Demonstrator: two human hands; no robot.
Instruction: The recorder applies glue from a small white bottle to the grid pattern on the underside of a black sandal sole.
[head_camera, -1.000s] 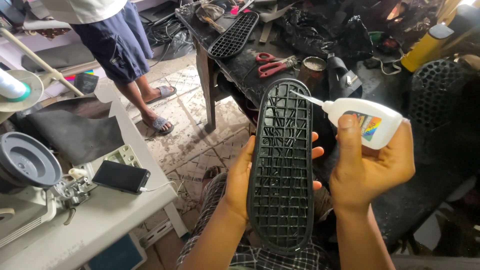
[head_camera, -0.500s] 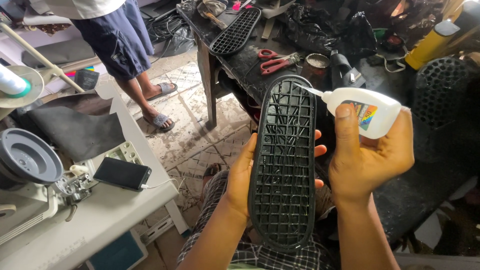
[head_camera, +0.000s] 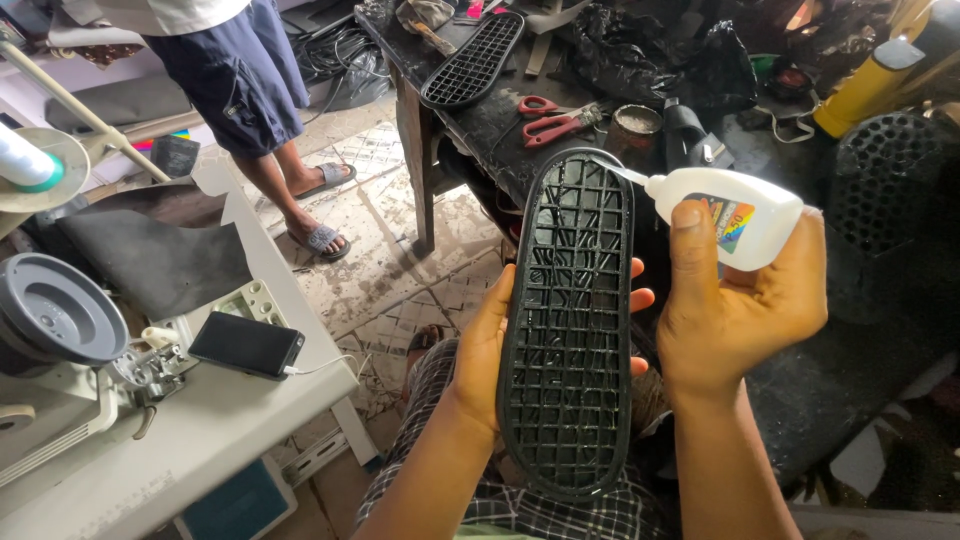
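A black shoe sole (head_camera: 572, 330) with a grid of ribs faces up, standing lengthwise over my lap. My left hand (head_camera: 490, 350) holds it from underneath, with fingertips showing past its right edge. My right hand (head_camera: 735, 300) grips a white glue bottle (head_camera: 730, 212) with a coloured label. The bottle's thin nozzle touches the upper right rim of the sole, near its far end.
A dark workbench (head_camera: 490, 120) ahead carries a second black sole (head_camera: 473, 58), red scissors (head_camera: 550, 115) and a small tin (head_camera: 637, 122). A white sewing-machine table (head_camera: 200, 420) with a phone (head_camera: 246, 344) is at left. Another person (head_camera: 235, 80) in sandals stands behind. A yellow bottle (head_camera: 865, 85) is at right.
The sole and the glue bottle have shifted slightly; the nozzle stays at the sole's upper right rim. The person at the back stepped a little.
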